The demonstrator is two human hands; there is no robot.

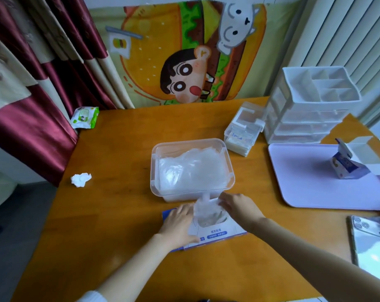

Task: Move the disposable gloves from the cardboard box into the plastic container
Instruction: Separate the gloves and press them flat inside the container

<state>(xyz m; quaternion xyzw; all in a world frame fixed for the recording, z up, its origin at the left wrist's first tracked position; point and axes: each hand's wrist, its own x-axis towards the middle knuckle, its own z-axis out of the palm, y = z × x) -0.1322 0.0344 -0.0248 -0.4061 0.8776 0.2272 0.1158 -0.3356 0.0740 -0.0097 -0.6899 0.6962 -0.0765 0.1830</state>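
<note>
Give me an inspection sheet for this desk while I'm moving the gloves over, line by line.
Surface: wooden table, bare wood.
Job's things: plastic container, open, holding a glove pile; cardboard box in front of it, glove wad sticking from its opening.
Clutter: crumpled tissue, wipes pack, clear boxes, drawer organiser, lilac tray with small carton, phone.
Hands: left hand flat on the box; right hand at the wad, pinch unclear.
Cables: nothing seen.
Surroundings: curtain left, cartoon hanging behind, white slats right.
</note>
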